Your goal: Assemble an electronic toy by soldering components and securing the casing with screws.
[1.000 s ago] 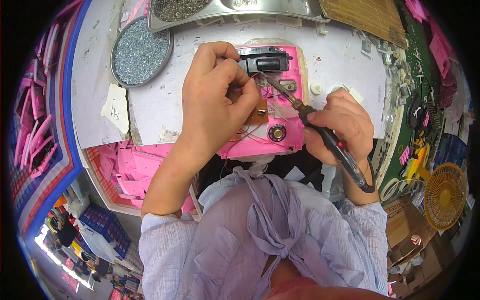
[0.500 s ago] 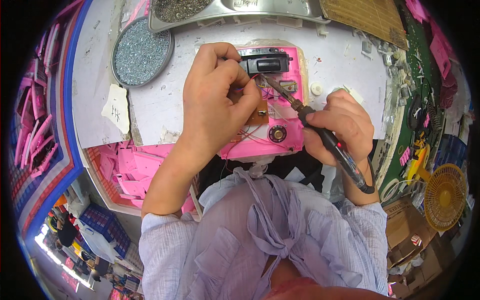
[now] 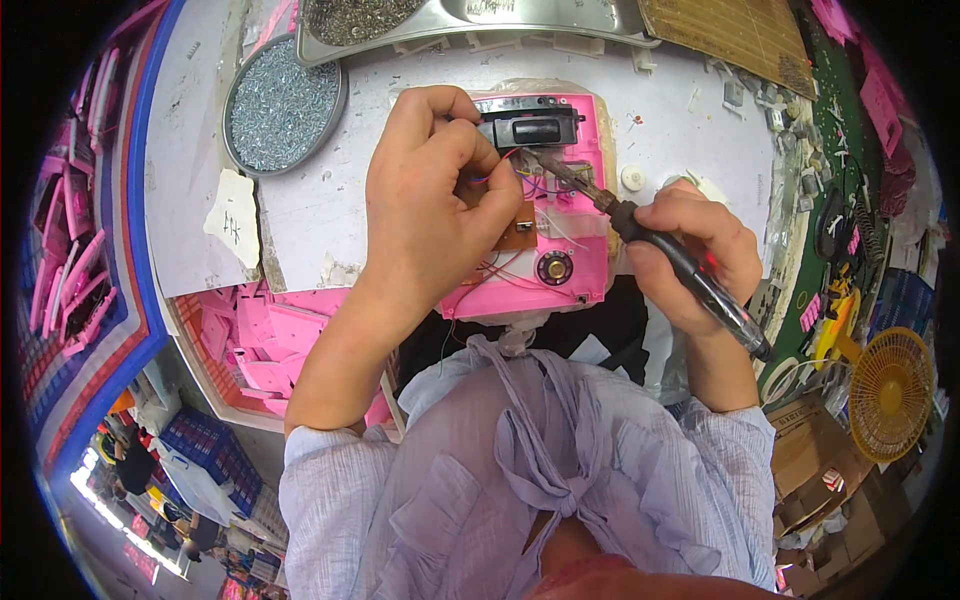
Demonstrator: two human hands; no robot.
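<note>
A pink plastic housing [image 3: 575, 283] lies on the table in front of me, with a black part [image 3: 537, 130] along its far edge. Inside it are a brown circuit board [image 3: 517, 238], a small round speaker [image 3: 555, 267] and thin wires. My right hand [image 3: 700, 250] is closed around the black handle of a soldering iron [image 3: 665, 243]. The iron's tip points left and touches or hovers near the wires just below the black part. My left hand [image 3: 437, 190] bends over the housing's left side, thumb and fingers pinched near a thin red wire; what sits between the fingertips is hidden.
At the far left stands a round bowl [image 3: 285, 105] of small screws. A metal tray [image 3: 480, 25] runs along the back beside a cardboard piece [image 3: 735, 40]. Pink parts fill a box [image 3: 265, 335] at lower left. A yellow fan [image 3: 890, 395] stands right.
My right hand has shifted slightly right, and the soldering iron now lies at a flatter angle, its rear end swung to the right. The left hand has stayed in place.
</note>
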